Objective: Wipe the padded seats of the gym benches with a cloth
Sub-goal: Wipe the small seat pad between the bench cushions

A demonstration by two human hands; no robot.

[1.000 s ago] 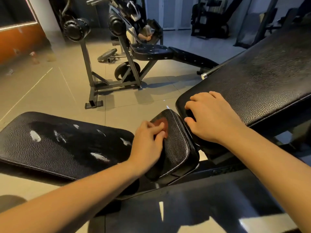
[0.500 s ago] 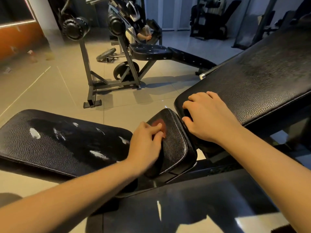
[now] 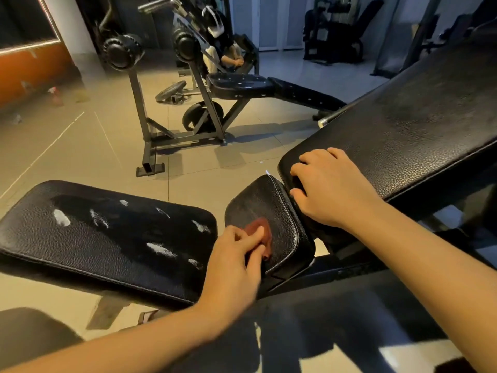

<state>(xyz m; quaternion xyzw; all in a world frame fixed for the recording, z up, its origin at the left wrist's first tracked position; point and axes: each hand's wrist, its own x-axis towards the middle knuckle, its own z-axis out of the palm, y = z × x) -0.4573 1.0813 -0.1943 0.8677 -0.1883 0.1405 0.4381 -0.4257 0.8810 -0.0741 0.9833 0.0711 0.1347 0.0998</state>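
Observation:
My left hand (image 3: pixel 236 261) presses a small reddish-brown cloth (image 3: pixel 262 232) onto the small black padded seat (image 3: pixel 271 205) in the middle of the view, fingers curled over the cloth. My right hand (image 3: pixel 330 189) rests on the lower end of the long inclined black backrest pad (image 3: pixel 403 125), its fingers bent over the pad's edge. To the left lies a flat black bench pad (image 3: pixel 107 238) with several pale worn patches.
A metal-framed bench (image 3: pixel 242 84) with roller pads stands on the tiled floor beyond. A weight plate (image 3: pixel 170 91) lies on the floor behind it. More dark gym machines stand at the back right. An orange wall runs along the far left.
My left hand has slid the cloth from the upper part of the small seat down towards its near edge. My right hand has stayed on the backrest's end.

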